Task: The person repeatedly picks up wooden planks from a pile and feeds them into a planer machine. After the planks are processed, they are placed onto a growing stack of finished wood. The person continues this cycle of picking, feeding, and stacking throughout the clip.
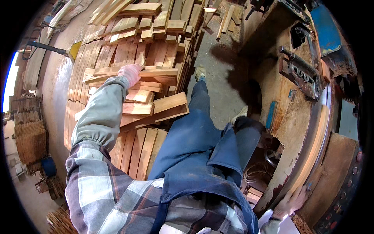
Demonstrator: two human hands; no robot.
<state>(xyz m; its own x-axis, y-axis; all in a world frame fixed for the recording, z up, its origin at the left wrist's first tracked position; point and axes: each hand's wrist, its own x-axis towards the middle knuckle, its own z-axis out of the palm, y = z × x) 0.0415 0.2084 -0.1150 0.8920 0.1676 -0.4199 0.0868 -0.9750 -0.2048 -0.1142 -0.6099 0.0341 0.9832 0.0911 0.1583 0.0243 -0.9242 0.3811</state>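
My left hand (131, 74), in a pinkish glove, reaches out over a stack of cut boards. Its fingers are closed around a short wooden board (159, 72) lying crosswise on top. More loose boards (139, 108) lie just nearer, some tilted over one another. At the lower right, my right hand (288, 203) is at the near end of a long wooden strip (314, 150). Its fingers reach along the strip and look closed on it, though slightly blurred. The strip lies along the curved-looking metal edge of a woodworking machine (290, 128).
A blue metal guard (326, 29) and a bolted clamp (302, 76) sit on the machine's far part. A panel of buttons (348, 187) is at the right rim. Wood scraps (230, 19) litter the floor ahead. A yellow-ended tool (74, 50) and bundled slats (30, 138) stand left.
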